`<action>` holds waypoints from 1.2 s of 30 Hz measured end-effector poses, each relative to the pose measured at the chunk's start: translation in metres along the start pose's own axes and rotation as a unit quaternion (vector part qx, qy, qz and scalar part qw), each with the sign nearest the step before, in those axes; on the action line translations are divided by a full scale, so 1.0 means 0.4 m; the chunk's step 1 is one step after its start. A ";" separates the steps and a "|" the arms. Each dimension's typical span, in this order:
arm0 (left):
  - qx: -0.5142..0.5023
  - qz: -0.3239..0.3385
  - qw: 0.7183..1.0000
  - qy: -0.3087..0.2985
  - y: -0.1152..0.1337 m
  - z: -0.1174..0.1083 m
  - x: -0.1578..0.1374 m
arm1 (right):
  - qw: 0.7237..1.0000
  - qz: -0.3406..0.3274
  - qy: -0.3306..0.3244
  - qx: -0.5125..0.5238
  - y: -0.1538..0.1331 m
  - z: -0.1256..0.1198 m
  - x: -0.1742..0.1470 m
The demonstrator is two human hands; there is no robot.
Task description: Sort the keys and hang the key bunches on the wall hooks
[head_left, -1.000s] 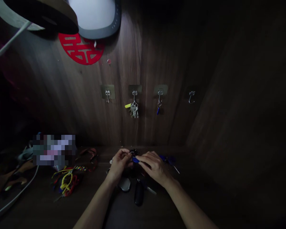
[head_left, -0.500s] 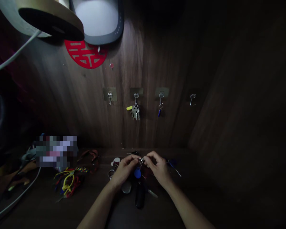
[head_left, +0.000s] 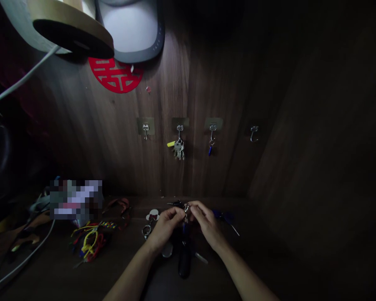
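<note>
Metal ring (head_left: 186,207) w/ blue tag (head_left: 184,228) below is just above bench (head_left: 119,246), L hand (head_left: 166,225) grip pinching it, R hand (head_left: 207,221) grip close beside, can't tell if closed, step prob. working the ring, next move likely needing steady fingertips.

Open shelf (head_left: 288,255) fills the lower right of the frame, leaving a low path right of the blue-and-metal piece (head_left: 228,217). Below centre, the left hand (head_left: 167,224) and right hand (head_left: 205,222), meeting at a metal clasp (head_left: 186,207), block the middle; a black fob (head_left: 184,263) obstructs between the forearms (head_left: 241,265). Tangled cords (head_left: 87,243) and a white cable (head_left: 26,263) (thin, but arcing) crowd the lower left.
</note>
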State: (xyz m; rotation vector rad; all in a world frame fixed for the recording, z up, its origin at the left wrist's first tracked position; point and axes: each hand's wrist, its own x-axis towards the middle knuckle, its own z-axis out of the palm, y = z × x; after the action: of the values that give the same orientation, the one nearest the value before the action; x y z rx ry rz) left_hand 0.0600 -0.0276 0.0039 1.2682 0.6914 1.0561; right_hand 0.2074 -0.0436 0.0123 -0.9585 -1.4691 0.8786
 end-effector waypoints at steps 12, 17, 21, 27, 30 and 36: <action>0.028 -0.014 0.999 0.021 -0.022 0.000 0.006 | 0.995 0.019 0.024 0.093 0.007 -0.003 0.007; 0.233 0.076 0.966 0.080 -0.009 -0.017 -0.007 | 0.990 0.013 0.083 0.116 -0.018 -0.025 0.023; 0.409 0.115 0.903 0.069 0.011 -0.019 -0.025 | 0.985 -0.008 0.125 0.115 -0.037 -0.054 0.060; 0.522 0.130 0.842 0.026 0.012 -0.012 -0.027 | 0.972 -0.065 0.225 0.024 -0.117 -0.125 0.168; 0.539 0.118 0.834 0.016 0.008 -0.011 -0.025 | 0.961 -0.098 0.258 -0.015 -0.169 -0.155 0.231; 0.542 0.089 0.835 0.015 0.004 -0.011 -0.024 | 0.944 -0.144 0.288 -0.076 -0.232 -0.182 0.330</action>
State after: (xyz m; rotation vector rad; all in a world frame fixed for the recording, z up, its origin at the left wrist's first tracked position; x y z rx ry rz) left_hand 0.0517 -0.0344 0.0035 2.3231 1.3063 0.8069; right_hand 0.2646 0.0422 0.1565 -0.9765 -1.1324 0.2366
